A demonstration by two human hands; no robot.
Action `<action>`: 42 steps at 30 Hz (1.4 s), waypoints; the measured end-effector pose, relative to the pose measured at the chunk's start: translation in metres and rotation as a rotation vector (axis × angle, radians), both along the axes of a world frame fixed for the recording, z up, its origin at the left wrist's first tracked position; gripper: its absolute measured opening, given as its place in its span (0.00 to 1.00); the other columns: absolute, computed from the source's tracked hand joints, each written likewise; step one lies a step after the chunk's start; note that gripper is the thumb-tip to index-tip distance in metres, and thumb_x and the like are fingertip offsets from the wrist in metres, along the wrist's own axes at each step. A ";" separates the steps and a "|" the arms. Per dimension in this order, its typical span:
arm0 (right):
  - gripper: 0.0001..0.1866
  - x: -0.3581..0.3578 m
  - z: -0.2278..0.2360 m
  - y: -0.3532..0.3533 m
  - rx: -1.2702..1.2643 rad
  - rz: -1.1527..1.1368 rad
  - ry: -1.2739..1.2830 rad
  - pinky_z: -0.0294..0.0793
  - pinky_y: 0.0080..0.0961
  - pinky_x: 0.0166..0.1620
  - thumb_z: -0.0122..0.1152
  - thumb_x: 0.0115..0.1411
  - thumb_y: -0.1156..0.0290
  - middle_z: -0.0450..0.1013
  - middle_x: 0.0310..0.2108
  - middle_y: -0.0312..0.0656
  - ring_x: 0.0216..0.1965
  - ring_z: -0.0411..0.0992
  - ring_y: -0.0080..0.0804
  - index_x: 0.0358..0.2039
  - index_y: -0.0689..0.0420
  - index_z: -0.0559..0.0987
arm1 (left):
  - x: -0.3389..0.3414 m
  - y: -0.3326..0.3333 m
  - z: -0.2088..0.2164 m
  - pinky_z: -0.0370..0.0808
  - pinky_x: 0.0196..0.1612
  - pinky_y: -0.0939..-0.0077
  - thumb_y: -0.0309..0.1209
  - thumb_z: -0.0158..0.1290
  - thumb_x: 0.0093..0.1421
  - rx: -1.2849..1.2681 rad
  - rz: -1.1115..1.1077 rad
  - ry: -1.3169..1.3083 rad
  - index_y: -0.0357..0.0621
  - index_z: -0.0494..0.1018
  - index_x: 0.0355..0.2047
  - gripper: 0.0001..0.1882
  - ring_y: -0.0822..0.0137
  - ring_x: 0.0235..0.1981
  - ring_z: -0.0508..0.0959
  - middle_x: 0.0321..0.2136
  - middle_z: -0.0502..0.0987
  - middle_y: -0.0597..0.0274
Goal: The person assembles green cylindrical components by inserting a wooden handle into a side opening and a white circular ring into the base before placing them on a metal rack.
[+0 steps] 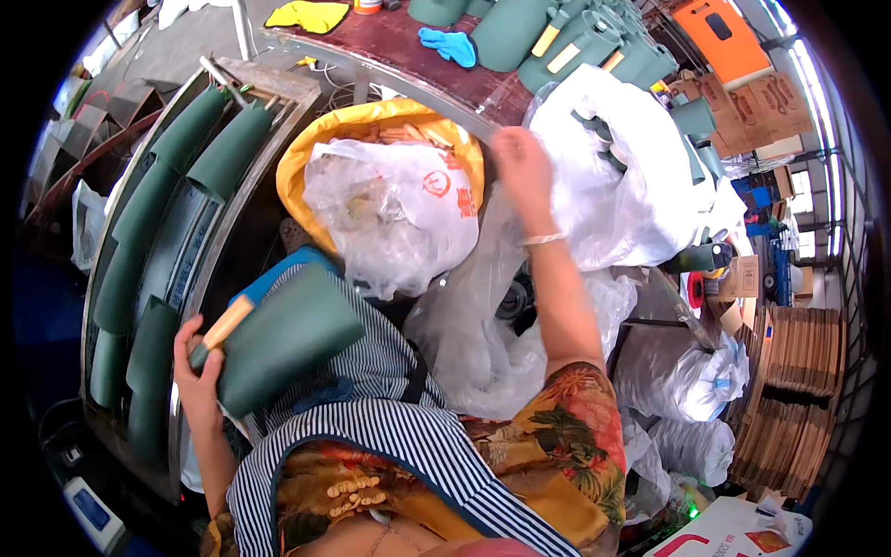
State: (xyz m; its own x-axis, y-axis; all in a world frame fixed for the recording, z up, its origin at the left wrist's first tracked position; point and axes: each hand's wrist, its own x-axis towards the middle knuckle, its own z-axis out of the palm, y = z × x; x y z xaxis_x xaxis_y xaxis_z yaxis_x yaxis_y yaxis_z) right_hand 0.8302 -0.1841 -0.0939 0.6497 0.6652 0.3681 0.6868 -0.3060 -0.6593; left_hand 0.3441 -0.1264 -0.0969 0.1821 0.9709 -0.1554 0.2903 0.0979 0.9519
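Handle (pixel 228 322) looks fitted on green vessel (pixel 292 339) my left hand (pixel 197 382) holds; racked green shells (pixel 227 153) look unfitted; right hand (pixel 525 172) blurred, grip I cannot tell.

The view comes from the left of two fisheye cameras worn on the head, facing down and forward over the chest. The striped apron (pixel 348 432) is very near, the green handled cylinder (pixel 292 343) a little farther, the worktop (pixel 390 46) beyond, its near edge slanting across the top; straight lines bend toward the dark rim.
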 end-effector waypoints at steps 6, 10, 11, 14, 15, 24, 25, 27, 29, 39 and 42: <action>0.17 0.274 -0.098 -0.078 -0.584 -0.766 -0.452 0.73 0.43 0.45 0.53 0.58 0.59 0.75 0.39 0.55 0.42 0.74 0.49 0.44 0.52 0.78 | -0.048 0.039 -0.056 0.64 0.35 0.82 0.31 0.49 0.65 -0.316 0.094 -0.118 0.37 0.68 0.54 0.19 0.76 0.28 0.67 0.25 0.68 0.68; 0.14 0.288 -0.083 -0.067 -0.879 -0.723 -0.547 0.77 0.38 0.37 0.45 0.66 0.62 0.77 0.39 0.47 0.41 0.77 0.42 0.43 0.52 0.78 | -0.042 0.041 -0.047 0.60 0.22 0.91 0.33 0.49 0.65 -0.461 0.072 -0.124 0.36 0.66 0.57 0.22 0.82 0.27 0.67 0.27 0.69 0.69; 0.14 0.292 -0.072 -0.067 -0.948 -0.690 -0.445 0.78 0.38 0.37 0.44 0.66 0.63 0.77 0.40 0.45 0.41 0.77 0.42 0.43 0.51 0.78 | -0.036 0.042 -0.045 0.58 0.19 0.93 0.33 0.49 0.65 -0.503 0.059 -0.109 0.36 0.65 0.57 0.23 0.83 0.27 0.67 0.28 0.69 0.70; 0.14 0.272 -0.055 -0.061 -1.129 -0.681 -0.434 0.79 0.37 0.38 0.43 0.66 0.65 0.78 0.41 0.42 0.43 0.78 0.41 0.40 0.50 0.80 | -0.028 0.047 -0.041 0.54 0.13 0.95 0.35 0.50 0.64 -0.608 -0.053 -0.201 0.36 0.66 0.54 0.21 0.85 0.25 0.66 0.27 0.67 0.71; 0.14 0.274 -0.053 -0.060 -1.138 -0.638 -0.465 0.78 0.38 0.39 0.43 0.66 0.65 0.78 0.41 0.43 0.44 0.77 0.42 0.40 0.51 0.79 | -0.026 0.049 -0.039 0.54 0.13 0.95 0.35 0.50 0.64 -0.650 -0.108 -0.214 0.36 0.66 0.53 0.21 0.84 0.25 0.65 0.26 0.67 0.72; 0.15 0.278 -0.076 -0.101 -0.949 -0.526 -0.419 0.71 0.39 0.52 0.47 0.62 0.69 0.71 0.48 0.57 0.53 0.69 0.53 0.45 0.60 0.76 | -0.034 0.043 -0.071 0.52 0.09 0.92 0.41 0.48 0.67 -0.738 0.195 -0.422 0.45 0.70 0.36 0.12 0.83 0.11 0.62 0.21 0.70 0.73; 0.16 0.279 -0.077 -0.101 -0.885 -0.554 -0.302 0.70 0.39 0.54 0.48 0.62 0.69 0.70 0.48 0.60 0.54 0.68 0.56 0.47 0.62 0.75 | -0.033 0.043 -0.072 0.52 0.09 0.92 0.40 0.48 0.67 -0.751 0.219 -0.495 0.45 0.70 0.36 0.12 0.82 0.12 0.62 0.21 0.69 0.73; 0.19 0.290 -0.085 -0.104 -0.820 -0.595 -0.272 0.68 0.39 0.56 0.48 0.62 0.69 0.69 0.50 0.62 0.55 0.67 0.58 0.51 0.66 0.72 | -0.031 0.043 -0.075 0.53 0.09 0.91 0.39 0.47 0.67 -0.777 0.269 -0.641 0.45 0.69 0.36 0.11 0.81 0.13 0.64 0.21 0.69 0.72; 0.21 0.302 -0.092 -0.101 -0.745 -0.631 -0.219 0.67 0.39 0.57 0.47 0.61 0.70 0.69 0.51 0.63 0.55 0.66 0.59 0.52 0.67 0.70 | -0.030 0.043 -0.078 0.53 0.09 0.90 0.38 0.48 0.67 -0.753 0.263 -0.739 0.45 0.69 0.36 0.10 0.80 0.14 0.66 0.21 0.69 0.71; 0.26 0.344 -0.086 -0.093 -0.596 -0.704 0.072 0.67 0.38 0.56 0.59 0.53 0.59 0.71 0.49 0.61 0.53 0.69 0.57 0.47 0.65 0.76 | -0.044 0.032 -0.097 0.68 0.08 0.87 0.34 0.48 0.66 -0.715 0.406 -0.817 0.41 0.69 0.39 0.09 0.75 0.16 0.71 0.23 0.69 0.67; 0.32 0.332 -0.072 -0.090 -0.688 -0.640 0.144 0.67 0.37 0.56 0.63 0.49 0.53 0.72 0.48 0.61 0.53 0.70 0.55 0.48 0.64 0.76 | -0.027 0.036 -0.088 0.65 0.09 0.87 0.33 0.47 0.66 -0.669 0.433 -0.831 0.42 0.70 0.41 0.09 0.76 0.15 0.70 0.23 0.70 0.68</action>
